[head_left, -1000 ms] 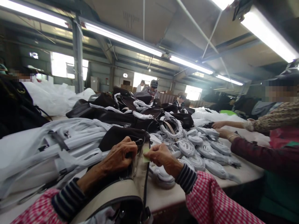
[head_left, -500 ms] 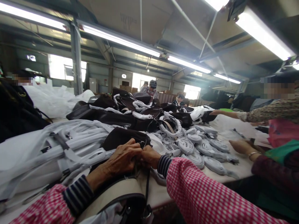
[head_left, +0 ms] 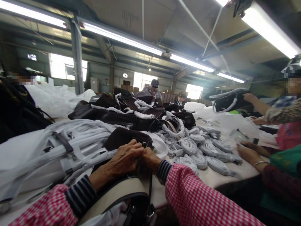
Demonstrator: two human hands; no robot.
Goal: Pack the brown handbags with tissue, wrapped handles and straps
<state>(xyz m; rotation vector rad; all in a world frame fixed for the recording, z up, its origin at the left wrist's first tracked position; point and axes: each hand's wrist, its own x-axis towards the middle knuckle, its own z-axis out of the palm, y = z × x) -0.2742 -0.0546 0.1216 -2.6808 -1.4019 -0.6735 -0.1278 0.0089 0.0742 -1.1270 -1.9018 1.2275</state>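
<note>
My left hand [head_left: 128,157] and my right hand [head_left: 150,159] meet over the bag in front of me, fingers closed and pinched together. They grip what looks like a dark strap [head_left: 150,185] of that bag; the fingers hide the exact spot. Below them lies the handbag [head_left: 122,193], black with a cream band, a zipper edge and white wrapping showing inside. Just beyond my fingers sits a dark brown bag [head_left: 127,138] with a metal ring at its end. To the left are white-wrapped bags [head_left: 51,153] with grey straps.
Coiled, white-wrapped straps [head_left: 199,150] cover the table's [head_left: 162,194] right part. Dark bags [head_left: 113,116] are piled behind. At right, a co-worker's hands [head_left: 252,155] reach over the table, and another person's hand [head_left: 251,99] holds up a black bag [head_left: 229,102].
My hands stay together at nearly the same place, pressed slightly closer. On the right, a co-worker has lifted a black bag with white-wrapped handles off the table.
</note>
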